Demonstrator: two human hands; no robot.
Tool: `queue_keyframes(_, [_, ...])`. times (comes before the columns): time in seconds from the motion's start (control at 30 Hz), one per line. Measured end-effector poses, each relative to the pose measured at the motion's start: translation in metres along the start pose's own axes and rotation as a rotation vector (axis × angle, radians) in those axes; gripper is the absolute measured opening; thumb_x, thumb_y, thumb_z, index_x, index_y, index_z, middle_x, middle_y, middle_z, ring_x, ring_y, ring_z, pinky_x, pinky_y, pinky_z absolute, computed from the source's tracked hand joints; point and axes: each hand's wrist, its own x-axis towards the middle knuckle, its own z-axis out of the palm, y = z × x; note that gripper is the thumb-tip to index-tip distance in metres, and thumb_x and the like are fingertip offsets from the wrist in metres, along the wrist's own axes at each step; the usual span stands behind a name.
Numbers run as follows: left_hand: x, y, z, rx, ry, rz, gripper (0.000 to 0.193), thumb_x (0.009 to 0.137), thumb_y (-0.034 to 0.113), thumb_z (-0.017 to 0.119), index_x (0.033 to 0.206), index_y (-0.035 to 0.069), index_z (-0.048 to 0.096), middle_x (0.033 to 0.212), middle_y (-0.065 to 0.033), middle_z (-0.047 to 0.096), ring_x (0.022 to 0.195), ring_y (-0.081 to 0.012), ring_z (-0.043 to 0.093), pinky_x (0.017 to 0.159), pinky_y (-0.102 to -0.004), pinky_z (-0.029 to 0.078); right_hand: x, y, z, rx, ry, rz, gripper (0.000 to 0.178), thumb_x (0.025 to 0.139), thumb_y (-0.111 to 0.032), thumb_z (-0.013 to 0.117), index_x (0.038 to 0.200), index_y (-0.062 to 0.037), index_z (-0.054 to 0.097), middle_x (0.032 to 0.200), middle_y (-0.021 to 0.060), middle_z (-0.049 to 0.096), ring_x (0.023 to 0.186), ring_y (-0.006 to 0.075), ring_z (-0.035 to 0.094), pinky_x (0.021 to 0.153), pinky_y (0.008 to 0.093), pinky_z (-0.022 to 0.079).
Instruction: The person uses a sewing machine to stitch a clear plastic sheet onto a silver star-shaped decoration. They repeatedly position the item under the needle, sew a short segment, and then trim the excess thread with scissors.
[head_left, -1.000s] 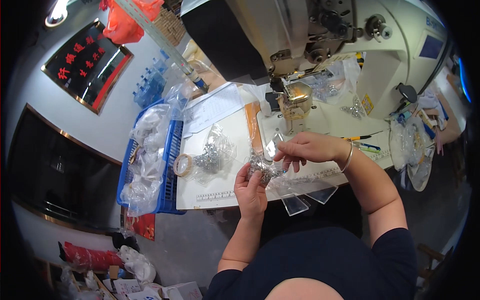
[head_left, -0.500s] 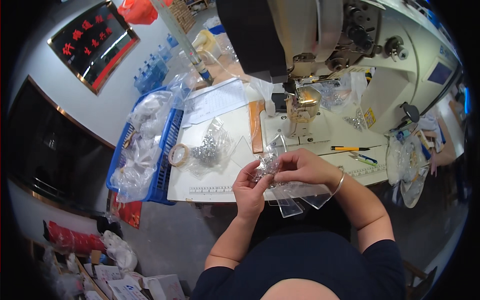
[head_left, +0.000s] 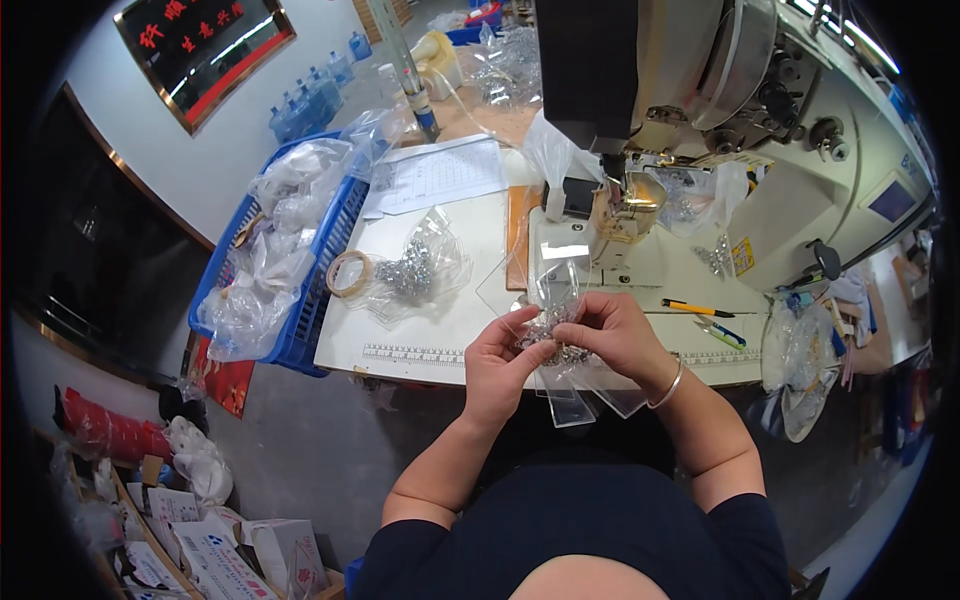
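Above the front edge of the white worktable (head_left: 480,320), both my hands are closed on a clear plastic bow-shaped piece (head_left: 560,280) covered with silver sparkly bits at its middle. My left hand (head_left: 497,370) pinches its left side between thumb and fingers. From the right, my right hand (head_left: 622,345) grips it close by, thumb and fingertips near the left thumb. Clear flat strips hang below the hands, and a clear loop stands up above them. My fingers partly hide the sparkly middle. A similar clear and silver piece (head_left: 408,270) lies on the table to the left.
Beyond the hands stands a sewing machine (head_left: 790,200). A blue basket (head_left: 327,235) of clear bags is at the left, beside a tape roll (head_left: 348,274) and paper sheets (head_left: 440,178). An orange pen (head_left: 697,308) and a blue-green pen (head_left: 722,332) lie at the right.
The view has shifted, so the machine appears farther right. The bow-shaped piece has turned in my hands, and its clear upper loop stands more upright. Both hands still hold it.
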Motion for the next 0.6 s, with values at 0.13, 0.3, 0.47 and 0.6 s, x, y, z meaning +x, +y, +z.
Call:
queue_keyframes(0.13, [0.004, -0.002, -0.006, -0.064, -0.064, -0.068, 0.043, 0.080, -0.005, 0.063, 0.120, -0.006, 0.048, 0.104, -0.0126, 0.059, 0.093, -0.0157, 0.059, 0.081, -0.0275, 0.051, 0.003, 0.003, -0.004, -0.002, 0.003, 0.001, 0.014, 0.077, -0.013, 0.071, 0.074, -0.0024, 0.062, 0.067, -0.0010, 0.060, 0.062, 0.0036, 0.052, 0.056, 0.0188, 0.040])
queue_keyframes(0.3, [0.007, 0.003, -0.009, -0.250, -0.130, -0.229, 0.034, 0.090, 0.007, 0.051, 0.121, -0.005, 0.046, 0.107, -0.0142, 0.059, 0.096, -0.0206, 0.061, 0.082, -0.0342, 0.052, 0.007, -0.001, -0.017, 0.002, -0.042, 0.039, 0.015, 0.075, -0.014, 0.073, 0.074, -0.0033, 0.063, 0.066, -0.0032, 0.058, 0.061, 0.0030, 0.050, 0.056, 0.0185, 0.039])
queue_keyframes(0.47, [0.011, 0.006, -0.010, -0.309, -0.094, -0.322, 0.036, 0.097, 0.020, 0.037, 0.122, -0.005, 0.045, 0.108, -0.0149, 0.059, 0.095, -0.0242, 0.062, 0.080, -0.0397, 0.054, 0.010, 0.003, -0.019, -0.060, -0.009, 0.027, 0.019, 0.074, -0.016, 0.074, 0.069, -0.0038, 0.061, 0.061, -0.0043, 0.055, 0.057, 0.0023, 0.046, 0.052, 0.0188, 0.036])
queue_keyframes(0.6, [0.012, 0.007, -0.009, -0.318, -0.091, -0.330, 0.036, 0.097, 0.019, 0.037, 0.121, -0.005, 0.045, 0.107, -0.0147, 0.058, 0.095, -0.0241, 0.062, 0.081, -0.0394, 0.054, 0.011, 0.003, -0.016, -0.075, 0.011, 0.012, 0.022, 0.073, -0.016, 0.075, 0.066, -0.0035, 0.059, 0.059, -0.0044, 0.053, 0.055, 0.0022, 0.044, 0.050, 0.0193, 0.035])
